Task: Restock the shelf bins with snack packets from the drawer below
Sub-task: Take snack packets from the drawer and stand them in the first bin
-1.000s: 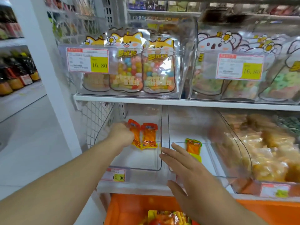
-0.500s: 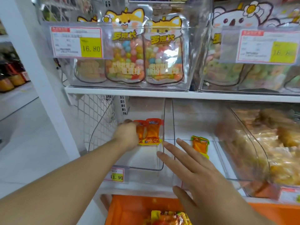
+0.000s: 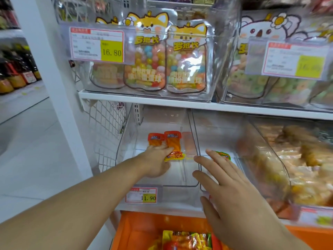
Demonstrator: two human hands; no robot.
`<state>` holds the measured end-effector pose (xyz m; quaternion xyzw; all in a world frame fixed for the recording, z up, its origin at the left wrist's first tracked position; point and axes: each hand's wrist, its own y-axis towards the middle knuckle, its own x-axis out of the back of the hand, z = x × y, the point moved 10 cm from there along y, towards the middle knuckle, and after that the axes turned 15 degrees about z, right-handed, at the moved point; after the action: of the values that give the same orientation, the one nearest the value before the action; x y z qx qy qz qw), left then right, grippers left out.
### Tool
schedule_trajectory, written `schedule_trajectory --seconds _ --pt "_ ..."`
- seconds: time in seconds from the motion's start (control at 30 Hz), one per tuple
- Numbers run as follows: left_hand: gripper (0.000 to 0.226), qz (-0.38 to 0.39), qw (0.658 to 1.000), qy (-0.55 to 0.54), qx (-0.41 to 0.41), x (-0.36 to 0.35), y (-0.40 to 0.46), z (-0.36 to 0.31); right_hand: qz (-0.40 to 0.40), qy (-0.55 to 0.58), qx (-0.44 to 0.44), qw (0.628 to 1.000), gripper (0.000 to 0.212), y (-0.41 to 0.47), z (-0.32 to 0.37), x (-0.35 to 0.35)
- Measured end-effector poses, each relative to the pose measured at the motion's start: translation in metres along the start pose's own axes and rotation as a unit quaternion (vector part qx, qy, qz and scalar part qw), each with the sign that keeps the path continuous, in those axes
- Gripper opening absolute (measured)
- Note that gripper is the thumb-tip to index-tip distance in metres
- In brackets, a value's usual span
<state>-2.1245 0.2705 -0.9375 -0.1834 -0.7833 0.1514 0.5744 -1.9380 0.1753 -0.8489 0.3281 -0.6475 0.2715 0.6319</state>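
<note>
1. Right now the left hand [image 3: 155, 160] is reaching into the clear left bin [image 3: 126, 150] at the middle of the frame, laying down two orange snack packets [image 3: 167, 143]. I'd call this the placing step of the restock.
2. Its fingers are bent over the lower ends of those packets and seem to pinch them against the bin floor; the fingertips are hidden under the knuckles, so how firm the hold is I cannot tell.
3. The packets lie side by side and touching, long axis running from the bin's front to its back, red tops pointing away toward the rear wall, yellow bottoms toward the front of the bin.
4. The right hand [image 3: 232, 192] hovers in the lower right with fingers straight and spread, holding nothing, above the front edge of the middle bin [image 3: 216, 134].
5. A green-topped packet [image 3: 222, 155] lies alone in that middle bin, mostly hidden behind the right fingers, so its direction is unclear.
6. At the bottom centre the orange drawer [image 3: 137, 230] stands open with more packets [image 3: 187, 240] heaped in it.
7. Next, I'd guess, the left hand lets go and both drop to the drawer for another handful, keeping the flavours apart.
</note>
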Motion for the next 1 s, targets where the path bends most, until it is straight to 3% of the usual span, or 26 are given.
schedule_trajectory --seconds 0.5,0.73,1.0 --pt "0.081 -0.004 0.998 0.030 -0.049 -0.002 0.004 0.000 0.005 0.095 -0.017 0.995 0.037 -0.008 0.011 0.004" --pt "0.081 0.021 0.999 0.041 -0.020 -0.009 0.004 0.002 0.022 0.087 -0.047 0.995 0.037 -0.011 0.010 0.004" --pt "0.080 0.019 0.999 0.029 -0.007 -0.007 0.010 0.005 0.019 0.098 -0.018 0.995 0.040 -0.011 0.011 0.001"
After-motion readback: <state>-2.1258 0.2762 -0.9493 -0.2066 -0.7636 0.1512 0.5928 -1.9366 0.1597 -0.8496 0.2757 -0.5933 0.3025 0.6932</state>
